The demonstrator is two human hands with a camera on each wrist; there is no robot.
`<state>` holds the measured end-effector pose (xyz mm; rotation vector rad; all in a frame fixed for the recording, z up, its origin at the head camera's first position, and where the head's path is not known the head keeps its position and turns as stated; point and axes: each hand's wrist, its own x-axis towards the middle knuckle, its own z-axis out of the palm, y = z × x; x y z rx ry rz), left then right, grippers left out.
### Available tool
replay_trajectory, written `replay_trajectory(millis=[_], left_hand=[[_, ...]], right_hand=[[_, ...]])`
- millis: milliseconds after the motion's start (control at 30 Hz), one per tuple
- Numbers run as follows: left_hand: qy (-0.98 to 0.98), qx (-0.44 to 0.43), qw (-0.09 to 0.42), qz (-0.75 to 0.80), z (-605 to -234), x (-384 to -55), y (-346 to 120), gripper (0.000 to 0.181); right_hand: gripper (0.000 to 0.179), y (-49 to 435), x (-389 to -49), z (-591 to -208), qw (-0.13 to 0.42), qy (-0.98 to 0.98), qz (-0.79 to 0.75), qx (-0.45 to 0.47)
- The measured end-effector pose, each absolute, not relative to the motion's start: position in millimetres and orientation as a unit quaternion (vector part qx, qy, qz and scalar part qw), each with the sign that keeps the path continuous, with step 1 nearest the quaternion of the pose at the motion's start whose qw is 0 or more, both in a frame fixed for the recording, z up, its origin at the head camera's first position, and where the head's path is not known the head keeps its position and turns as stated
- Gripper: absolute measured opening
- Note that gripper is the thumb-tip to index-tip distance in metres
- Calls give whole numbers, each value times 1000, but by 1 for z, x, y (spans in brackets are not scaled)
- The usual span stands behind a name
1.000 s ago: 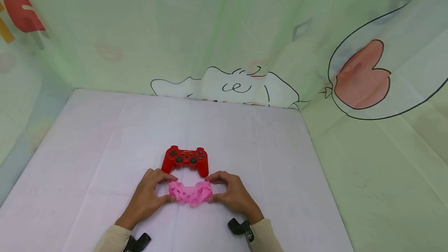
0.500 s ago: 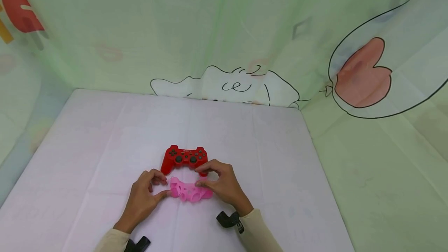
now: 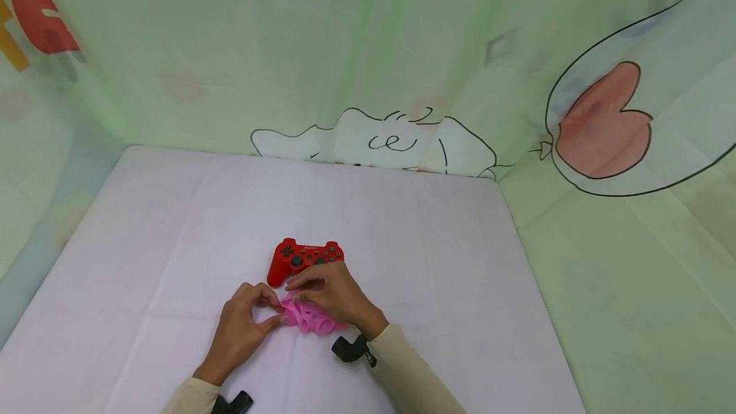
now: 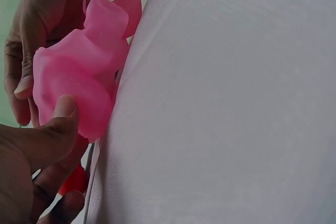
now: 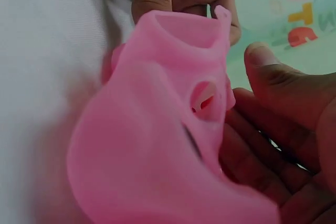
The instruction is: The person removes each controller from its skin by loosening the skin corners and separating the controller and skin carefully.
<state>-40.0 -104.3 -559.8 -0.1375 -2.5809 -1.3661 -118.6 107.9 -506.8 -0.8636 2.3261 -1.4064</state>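
Observation:
A soft pink silicone controller cover [image 3: 310,319] with several holes lies low over the white table, just in front of a red game controller [image 3: 282,265]. My left hand [image 3: 237,332] pinches its left end; in the left wrist view the thumb [image 4: 64,109] presses the cover's rounded side, with fingers behind. My right hand [image 3: 336,296] reaches across above the cover, hiding part of it and the controller's right grip. In the right wrist view, the right thumb [image 5: 262,59] stands apart from the cover [image 5: 157,145], while the other fingers lie loosely bent right beside its far side.
A white cloth covers the table [image 3: 448,273]. Behind and beside it hang green printed curtains [image 3: 230,50], with a heart balloon picture [image 3: 604,123] on the right. Both wrists carry small black cameras [image 3: 349,349].
The right hand has let go of the cover's right end and moved left across it, towards the left hand. The cover has turned over, its outer side now showing. The controller stays put.

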Motion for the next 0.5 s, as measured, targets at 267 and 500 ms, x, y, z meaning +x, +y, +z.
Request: replay_trajectory(millis=[267, 500], left_hand=[[-894, -38, 84, -438, -559, -39, -102, 44], [-892, -25, 66, -446, -559, -38, -100, 43]], right_hand=[[20, 102, -117, -503, 176, 841, -404, -313], [13, 101, -118, -506, 169, 848, -398, -305]])
